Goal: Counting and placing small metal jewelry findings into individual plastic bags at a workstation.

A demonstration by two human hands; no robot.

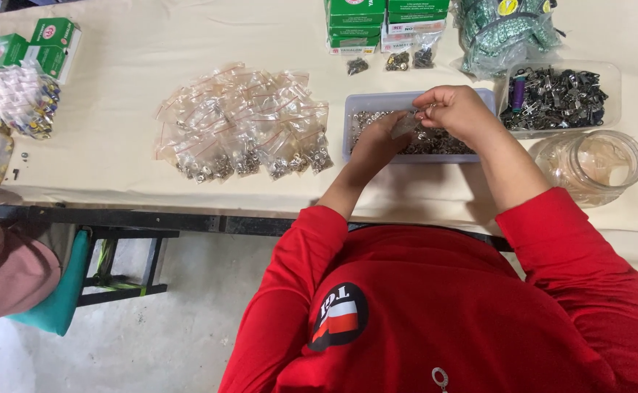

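A shallow clear plastic tray [352,109] full of small metal fasteners sits on the cream table. My left hand [377,138] rests over the tray and holds a small clear plastic bag [405,125]. Just above it, my right hand [454,109] pinches several small metal pieces at the bag's mouth. A pile of filled small clear bags [246,124] lies to the left of the tray.
A second tray [614,76] with larger metal parts and a clear jar [596,164] stand at the right. Green boxes [384,22] and a bag of green packets [505,29] line the far edge. More green boxes [35,47] sit at the left. Another person's sleeve [2,266] shows at lower left.
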